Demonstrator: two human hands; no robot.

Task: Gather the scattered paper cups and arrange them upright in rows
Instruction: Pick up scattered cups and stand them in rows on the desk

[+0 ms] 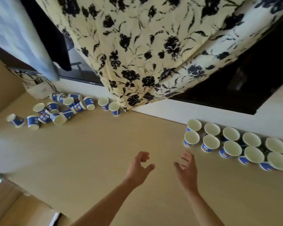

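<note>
Several blue-and-white paper cups stand upright in two rows [232,144] along the back right of the beige table [96,152]. A scattered heap of the same cups [59,108] lies at the back left, most on their sides, with two more cups [109,106] near the curtain's hem. My left hand [140,167] and my right hand [185,168] hover over the middle of the table, fingers loosely curled, holding nothing. Both are well away from any cup.
A floral cream-and-black curtain [145,46] hangs down to the table's back edge. A white box with cables [39,89] sits in the back left corner. A dark screen [252,88] stands behind the rows.
</note>
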